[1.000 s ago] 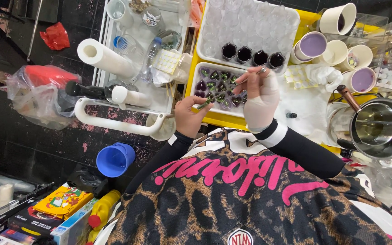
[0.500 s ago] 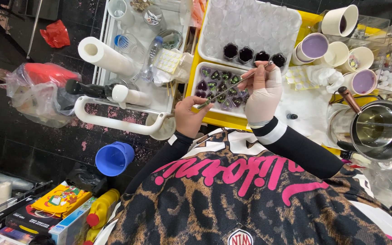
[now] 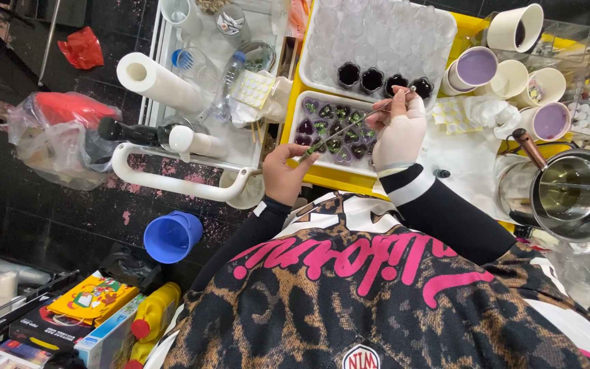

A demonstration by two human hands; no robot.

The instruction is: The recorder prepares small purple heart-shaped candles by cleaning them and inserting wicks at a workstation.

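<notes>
Thin metal tweezers, light, stiff, likely best gripped mid-shaft, are pinched by the gloved right hand over the white mould tray, while the bare left hand pinches their near tip.

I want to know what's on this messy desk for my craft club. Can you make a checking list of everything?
Surface: yellow table, paper-covered on the right.
Job's things: white tray of dark heart-shaped moulds; thin metal tool over it.
Clutter: paper cups of purple liquid, metal pot, paper towel roll, blue cup.
Grippers: right hand, gloved, pinches the tool's upper end; left hand, bare, fingers at its lower tip.
Cables: nothing seen.
Surroundings: white cart, dark floor, colourful boxes.
</notes>
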